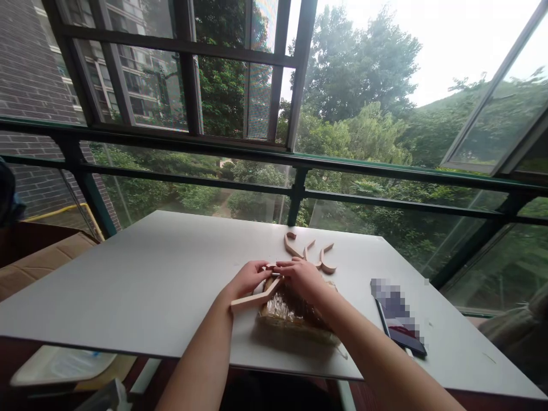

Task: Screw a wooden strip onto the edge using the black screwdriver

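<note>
Above a brown package wrapped in clear plastic (295, 314), my two hands meet over a bent strip of pale wood (254, 299). My left hand (250, 278) is closed, its fingertips pinching the wood near the far end. Opposite it, my right hand (303, 278) has its fingers pressed together on the same end, partly covering it. The strip's other arm reaches back toward my left wrist. Just beyond my right hand lie several curved and angled wooden pieces, among them a hooked one (292, 245) and a curved one (328, 266).
The white table (149, 285) carries everything. A phone (400, 319) with a blurred-out screen lies at right. A cardboard box (47, 257) stands beyond the left edge. Green railing (363, 171) and windows rise behind the table. A white tray (62, 365) sits below at left.
</note>
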### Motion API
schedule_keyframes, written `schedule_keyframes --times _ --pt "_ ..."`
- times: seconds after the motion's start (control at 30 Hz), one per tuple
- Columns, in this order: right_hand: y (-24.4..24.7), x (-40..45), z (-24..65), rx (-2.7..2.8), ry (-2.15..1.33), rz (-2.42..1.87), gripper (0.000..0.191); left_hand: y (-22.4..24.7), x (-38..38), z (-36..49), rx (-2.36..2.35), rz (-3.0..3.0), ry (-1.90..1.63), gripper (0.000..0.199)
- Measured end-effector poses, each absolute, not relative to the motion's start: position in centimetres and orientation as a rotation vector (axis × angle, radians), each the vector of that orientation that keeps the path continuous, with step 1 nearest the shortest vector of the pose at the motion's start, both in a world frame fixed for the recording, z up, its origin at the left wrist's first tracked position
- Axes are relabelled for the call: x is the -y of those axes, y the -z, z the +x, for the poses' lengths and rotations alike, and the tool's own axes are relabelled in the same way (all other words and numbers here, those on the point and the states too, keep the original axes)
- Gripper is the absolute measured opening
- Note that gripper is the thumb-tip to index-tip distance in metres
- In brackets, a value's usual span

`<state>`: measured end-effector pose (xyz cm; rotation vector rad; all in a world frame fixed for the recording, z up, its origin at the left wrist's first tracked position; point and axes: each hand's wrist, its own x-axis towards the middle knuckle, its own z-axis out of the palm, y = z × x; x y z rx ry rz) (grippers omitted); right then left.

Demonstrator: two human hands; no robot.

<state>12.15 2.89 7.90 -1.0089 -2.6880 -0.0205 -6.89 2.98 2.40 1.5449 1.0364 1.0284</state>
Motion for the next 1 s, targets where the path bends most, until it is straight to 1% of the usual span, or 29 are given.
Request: schedule_keyframes --times 0.1,0.3,0.37,0.47,0.57,0.63,0.73,0.87,1.0 --pt "-7.9 -2.8 12.2 2.658 -0.066 -1.062 0.040 -2.6 -3.0 -6.7 -1.011 1.580 -1.094 0.035" --pt "-7.8 -2.4 12.2 2.657 -0.180 -1.036 0.041 -2.0 -3.6 -6.5 -1.253 1.445 -1.282 0.041" --pt "-7.7 -2.7 12.4 2.636 -0.293 -1.001 0.039 -1.6 -3.7 -6.3 -1.248 1.457 -1.280 0.042" --pt "-7.5 -3.4 13.1 2.632 -0.457 -0.926 0.030 -1.5 -3.6 -6.0 -1.230 1.494 -1.246 0.045" --pt "-7.4 -4.4 14.3 2.634 -0.502 -0.886 0.022 -1.6 -3.4 -5.8 -1.212 1.566 -1.181 0.043" --pt "-7.5 -5.3 15.2 2.590 -0.509 -0.915 0.024 -1.6 -3.3 -5.7 -1.182 1.579 -1.160 0.041" --pt "-7.6 -6.9 16.4 2.328 -0.536 -0.971 0.029 -1.1 -3.7 -5.7 -1.149 1.548 -1.183 0.039" --pt "-6.4 -9.0 17.8 1.754 -0.663 -0.997 0.033 -0.2 -4.5 -5.4 -1.157 1.542 -1.226 0.039" --pt "-4.2 -10.1 19.2 1.602 -0.704 -1.074 0.028 0.1 -4.7 -5.1 -1.239 1.542 -1.238 0.039"
